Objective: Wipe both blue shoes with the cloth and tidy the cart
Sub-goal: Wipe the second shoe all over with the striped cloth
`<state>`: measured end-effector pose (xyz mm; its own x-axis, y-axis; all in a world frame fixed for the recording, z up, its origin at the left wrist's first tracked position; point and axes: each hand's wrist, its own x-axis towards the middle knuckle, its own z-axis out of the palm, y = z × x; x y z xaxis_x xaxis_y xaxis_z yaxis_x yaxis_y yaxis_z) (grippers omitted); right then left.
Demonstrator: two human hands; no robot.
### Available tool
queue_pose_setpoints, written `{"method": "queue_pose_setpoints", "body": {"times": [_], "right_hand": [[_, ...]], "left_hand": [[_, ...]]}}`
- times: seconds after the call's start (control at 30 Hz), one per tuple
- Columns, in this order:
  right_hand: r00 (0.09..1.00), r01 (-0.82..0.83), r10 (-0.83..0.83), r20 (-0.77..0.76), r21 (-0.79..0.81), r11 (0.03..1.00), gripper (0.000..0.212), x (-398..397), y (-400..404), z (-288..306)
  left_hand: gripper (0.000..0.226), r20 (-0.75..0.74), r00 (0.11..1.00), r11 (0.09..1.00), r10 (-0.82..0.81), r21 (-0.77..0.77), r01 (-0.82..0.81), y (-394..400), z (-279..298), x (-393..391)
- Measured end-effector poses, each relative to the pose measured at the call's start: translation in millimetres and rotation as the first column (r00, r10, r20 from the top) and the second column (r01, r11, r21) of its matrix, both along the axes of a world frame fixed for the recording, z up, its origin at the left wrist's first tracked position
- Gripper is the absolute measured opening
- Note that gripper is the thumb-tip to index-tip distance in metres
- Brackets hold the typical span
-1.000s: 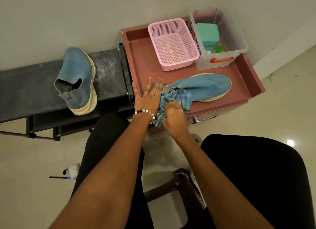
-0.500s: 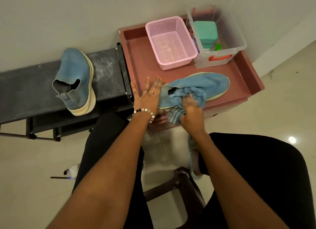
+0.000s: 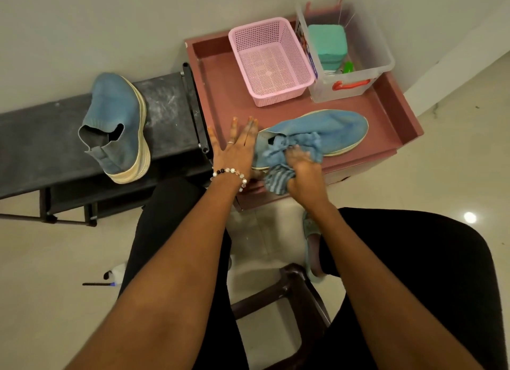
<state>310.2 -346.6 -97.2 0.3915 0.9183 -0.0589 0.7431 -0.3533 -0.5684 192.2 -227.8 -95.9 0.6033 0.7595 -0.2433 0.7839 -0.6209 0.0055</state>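
Left hand (image 3: 234, 151) laid flat on the cart (image 3: 220, 93) tray, fingers (image 3: 249, 128) straight and spread, released, pressed against the heel end of the blue shoe on the cart (image 3: 331, 129); beaded bracelet (image 3: 229, 173) at the wrist. Left forearm stretched forward from the lower edge of the view. Right hand (image 3: 303, 171) knuckles-up at the near side of that shoe, fingers curled and grasping the cloth (image 3: 278, 160), bunched over the shoe's opening, with a striped fold hanging beside the wrist over the cart's front edge. Shoe lying on its side, toe pointing right. Second blue shoe (image 3: 116, 121) resting on its side on the dark tabletop (image 3: 33, 137) left of the cart, well apart from both hands. Pink basket (image 3: 270, 63) and clear box (image 3: 358, 66) side by side at the back of the tray.
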Motion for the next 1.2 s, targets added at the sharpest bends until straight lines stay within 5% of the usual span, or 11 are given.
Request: {"method": "queue_pose_setpoints", "body": {"times": [0.1, 0.37, 0.47, 0.57, 0.63, 0.73, 0.83, 0.9, 1.0, 1.1, 1.2], "right_hand": [[0.987, -0.158, 0.157, 0.024, 0.021, 0.987, 0.062, 28.5, -9.9, 1.4], [0.95, 0.088, -0.043, 0.309, -0.132, 0.987, 0.042, 52.9, -14.0, -1.6], [0.992, 0.038, -0.034, 0.123, -0.028, 0.999, 0.045, 22.5, -6.5, 9.4], [0.964, 0.003, 0.009, -0.264, 0.043, 0.999, 0.044, 17.3, -5.7, 27.7], [0.765, 0.127, -0.095, -0.637, 0.004, 0.992, 0.035, 28.0, -15.2, 42.1], [0.421, 0.474, -0.312, -0.852, -0.087, 0.876, 0.022, 62.1, -34.2, 61.8], [0.145, 0.772, -0.345, -0.927, -0.112, 0.626, 0.02, 103.0, -55.0, 72.1], [0.042, 0.886, -0.326, -0.944, -0.116, 0.449, 0.027, 120.4, -65.6, 73.7], [0.076, 0.95, -0.448, -0.891, -0.071, 0.303, 0.015, 129.6, -71.0, 76.6], [0.146, 0.964, -0.542, -0.828, -0.004, 0.266, 0.02, 123.6, -58.7, 68.1], [0.439, 0.875, -0.641, -0.63, 0.137, 0.465, 0.031, 114.2, -46.3, 51.7]], "left_hand": [[0.118, 0.001, 1.0, 1.0, -0.003, -0.017, 0.003, 1.3, 1.8, -2.4], [0.131, 0.016, 1.0, 0.998, 0.019, -0.053, -0.018, 0.2, 2.7, 0.9], [0.124, 0.001, 1.0, 0.998, 0.016, -0.053, -0.016, -1.9, 7.4, 2.0], [0.1, 0.012, 1.0, 1.0, 0.011, 0.006, -0.011, -4.4, 7.2, 1.2], [0.11, -0.021, 1.0, 1.0, 0.013, 0.004, -0.013, -4.4, 12.6, 2.0], [0.132, -0.046, 0.998, 0.999, 0.043, 0.035, -0.041, -13.0, 16.8, 5.5], [0.109, 0.088, 0.996, 0.978, 0.029, 0.204, -0.047, -35.7, 23.0, 17.5], [0.081, 0.201, 0.967, 0.935, -0.155, 0.346, 0.078, -52.9, 24.2, 31.2], [0.047, 0.203, 0.82, 0.802, -0.535, 0.428, 0.417, -79.1, 20.4, 54.9], [0.05, 0.127, 0.874, 0.868, -0.469, 0.248, 0.43, -86.6, 2.9, 62.7], [0.056, 0.125, 0.923, 0.92, -0.365, 0.203, 0.336, -82.2, -19.0, 55.5]]}}
